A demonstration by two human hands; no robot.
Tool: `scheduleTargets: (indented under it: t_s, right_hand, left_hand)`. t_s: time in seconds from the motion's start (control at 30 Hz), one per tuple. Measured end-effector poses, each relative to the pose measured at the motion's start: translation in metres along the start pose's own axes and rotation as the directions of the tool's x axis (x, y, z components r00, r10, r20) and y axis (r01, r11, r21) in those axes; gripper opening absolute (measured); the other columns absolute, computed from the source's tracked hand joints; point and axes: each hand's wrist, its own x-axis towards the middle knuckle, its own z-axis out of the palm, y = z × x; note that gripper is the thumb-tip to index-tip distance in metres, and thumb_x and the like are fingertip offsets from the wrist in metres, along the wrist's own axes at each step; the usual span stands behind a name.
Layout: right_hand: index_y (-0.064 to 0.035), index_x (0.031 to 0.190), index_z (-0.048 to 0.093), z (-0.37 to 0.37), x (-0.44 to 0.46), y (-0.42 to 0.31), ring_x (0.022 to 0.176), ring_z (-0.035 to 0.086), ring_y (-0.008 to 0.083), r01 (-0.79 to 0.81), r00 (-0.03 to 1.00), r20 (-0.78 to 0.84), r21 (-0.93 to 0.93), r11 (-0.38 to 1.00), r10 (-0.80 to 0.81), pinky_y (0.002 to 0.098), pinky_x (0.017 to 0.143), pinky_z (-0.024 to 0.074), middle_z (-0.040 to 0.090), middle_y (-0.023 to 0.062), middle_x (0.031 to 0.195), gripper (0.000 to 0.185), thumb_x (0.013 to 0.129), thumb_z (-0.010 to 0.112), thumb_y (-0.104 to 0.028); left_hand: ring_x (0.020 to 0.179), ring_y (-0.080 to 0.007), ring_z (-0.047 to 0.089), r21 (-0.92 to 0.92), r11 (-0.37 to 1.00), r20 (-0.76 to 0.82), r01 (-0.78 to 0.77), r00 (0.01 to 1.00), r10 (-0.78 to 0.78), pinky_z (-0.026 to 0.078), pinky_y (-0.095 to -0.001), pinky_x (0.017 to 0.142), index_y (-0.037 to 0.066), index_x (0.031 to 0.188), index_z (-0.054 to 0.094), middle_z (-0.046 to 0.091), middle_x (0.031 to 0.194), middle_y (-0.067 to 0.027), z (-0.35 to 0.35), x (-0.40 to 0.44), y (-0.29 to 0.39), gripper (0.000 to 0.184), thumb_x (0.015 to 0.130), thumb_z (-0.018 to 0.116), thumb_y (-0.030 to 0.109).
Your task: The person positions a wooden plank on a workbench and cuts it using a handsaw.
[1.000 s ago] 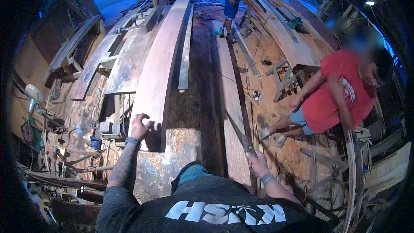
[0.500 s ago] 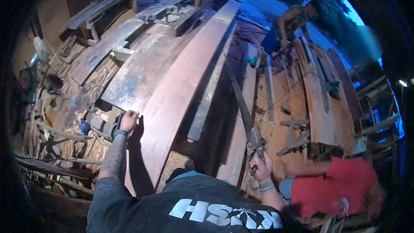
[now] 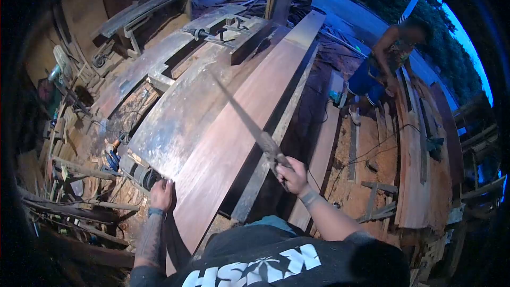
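A hand saw (image 3: 249, 125) with a worn wooden handle is held in my right hand (image 3: 292, 174), its narrow blade slanting up and left over a long reddish plank (image 3: 239, 133). My left hand (image 3: 162, 194) rests at the left edge of that plank near its front end, fingers together; what they hold, if anything, cannot be made out. Left of the plank lies a stained flat board (image 3: 170, 122), and along its right side runs a narrow rough-edged board (image 3: 260, 178).
A co-worker (image 3: 390, 58) in blue shorts stands at the back right, beside long planks (image 3: 411, 180). A teal power tool (image 3: 336, 96) sits on another plank (image 3: 321, 154). Clamps (image 3: 220, 36) are at back left. Scrap wood (image 3: 90, 212) lies at left.
My view has turned right. The saw has swung left and now crosses over the plank. The person in the red shirt has left the view.
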Motion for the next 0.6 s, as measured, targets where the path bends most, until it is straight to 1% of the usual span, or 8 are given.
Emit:
scheduleTargets:
  t_s: [0.1,0.2,0.27,0.37,0.4,0.5,0.53,0.6]
  right_hand:
    - [-0.0074,0.091,0.062,0.0,0.072,0.006,0.059,0.051,0.0044,0.005,0.996,0.088,-0.033,0.999,-0.002,0.0237,0.053,0.0411,0.054,-0.0054,0.072,0.021,0.094,0.072,-0.026]
    - [-0.0086,0.09,0.063,-0.013,0.129,0.019,0.059,0.049,0.0041,-0.055,0.972,0.229,-0.006,0.998,0.055,0.0243,0.053,0.0403,0.052,-0.0067,0.071,0.021,0.095,0.072,-0.026]
    - [-0.0088,0.087,0.063,-0.021,0.158,0.01,0.06,0.048,0.0038,-0.093,0.956,0.276,-0.026,0.995,0.097,0.0243,0.054,0.0395,0.051,-0.0069,0.07,0.022,0.095,0.071,-0.027]
    - [-0.0044,0.093,0.064,-0.045,0.199,0.013,0.062,0.053,0.0034,-0.053,0.918,0.382,-0.139,0.989,0.103,0.0229,0.054,0.0414,0.056,-0.0051,0.073,0.024,0.096,0.071,-0.027]
    - [-0.0034,0.089,0.064,-0.051,0.21,0.011,0.064,0.052,0.0051,-0.026,0.917,0.383,-0.231,0.973,0.116,0.0258,0.056,0.0417,0.054,-0.0042,0.07,0.029,0.094,0.073,-0.03]
    - [-0.0039,0.079,0.06,-0.056,0.238,-0.003,0.065,0.051,0.0116,0.141,0.908,0.418,-0.344,0.929,0.017,0.0344,0.059,0.0416,0.049,0.0033,0.065,0.04,0.09,0.076,-0.039]
    - [-0.0029,0.077,0.059,-0.056,0.247,-0.008,0.065,0.051,0.0149,0.19,0.903,0.431,-0.403,0.895,0.002,0.0368,0.06,0.0426,0.048,0.006,0.063,0.043,0.089,0.077,-0.04]
    - [-0.0028,0.076,0.059,-0.053,0.259,-0.014,0.064,0.051,0.0159,0.206,0.897,0.442,-0.405,0.891,-0.007,0.0375,0.06,0.0431,0.048,0.007,0.064,0.044,0.089,0.077,-0.04]
  left_hand:
    - [0.097,-0.0436,0.064,-0.009,1.0,-0.021,-0.005,1.0,0.005,0.049,-0.0504,0.086,-0.002,0.098,0.069,0.067,0.098,-0.0262,-0.007,-0.007,0.014,0.041,0.1,0.059,0.037]
    - [0.096,-0.0436,0.065,0.014,0.995,-0.037,0.101,0.994,-0.101,0.05,-0.0484,0.085,-0.002,0.099,0.068,0.067,0.096,-0.0254,0.001,-0.006,0.011,0.038,0.099,0.059,0.034]
    - [0.092,-0.0445,0.064,-0.008,0.991,-0.026,0.135,0.99,-0.135,0.05,-0.0489,0.083,-0.002,0.099,0.066,0.066,0.091,-0.0253,-0.009,-0.008,0.039,0.035,0.098,0.06,0.033]
    - [0.089,-0.0446,0.063,0.198,0.968,-0.086,0.153,0.987,-0.139,0.049,-0.0497,0.079,-0.002,0.097,0.064,0.065,0.089,-0.0237,-0.005,-0.007,0.039,0.035,0.098,0.06,0.033]
    - [0.09,-0.0434,0.061,0.225,0.965,-0.16,0.137,0.982,-0.102,0.047,-0.0505,0.08,-0.001,0.092,0.063,0.065,0.09,-0.0216,-0.001,-0.01,0.044,0.035,0.097,0.061,0.034]
    - [0.093,-0.0418,0.06,0.344,0.932,-0.203,0.117,0.978,-0.048,0.046,-0.0514,0.084,0.001,0.09,0.064,0.065,0.093,-0.0201,0.0,-0.01,0.048,0.035,0.097,0.06,0.035]
    - [0.096,-0.0409,0.059,0.369,0.915,-0.188,0.163,0.977,-0.099,0.045,-0.0523,0.086,0.002,0.09,0.064,0.065,0.092,-0.0196,0.001,-0.009,0.049,0.036,0.099,0.058,0.036]
    - [0.096,-0.0415,0.059,0.402,0.893,-0.216,0.204,0.968,-0.124,0.045,-0.0524,0.086,0.002,0.09,0.063,0.064,0.093,-0.0202,0.003,-0.011,0.053,0.037,0.1,0.056,0.037]
